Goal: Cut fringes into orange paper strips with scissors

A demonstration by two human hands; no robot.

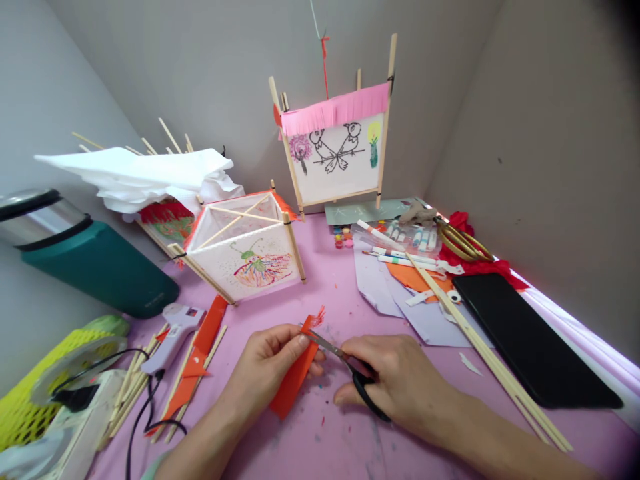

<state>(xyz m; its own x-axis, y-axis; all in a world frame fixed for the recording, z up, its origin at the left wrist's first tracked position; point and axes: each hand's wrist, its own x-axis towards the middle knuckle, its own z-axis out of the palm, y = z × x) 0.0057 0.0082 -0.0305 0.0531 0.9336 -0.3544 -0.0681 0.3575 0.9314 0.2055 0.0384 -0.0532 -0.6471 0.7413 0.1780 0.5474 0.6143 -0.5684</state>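
Between the thumb and fingers of my left hand [275, 360] is a strip of orange-red paper [295, 381], its far end cut into a fine fringe. My right hand [397, 373] grips black-handled scissors [367, 390], the blades pointing left and lying across the strip near the fringed end. Beyond my hands stands a paper lantern [260, 263] on a wooden stick frame, with a colourful insect drawn on its front. Another lantern [340, 150] hangs from a red cord; it shows two birds and has a pink fringe along its top.
At left are a teal bottle [95, 260], a glue gun [173, 333] with a black cord, wooden sticks [133, 387] and orange paper scraps [200, 350]. Toward the right lie white paper sheets [425, 320], markers [400, 255], brass-coloured scissors [465, 243], long sticks [480, 347] and a black phone-like slab [530, 347].
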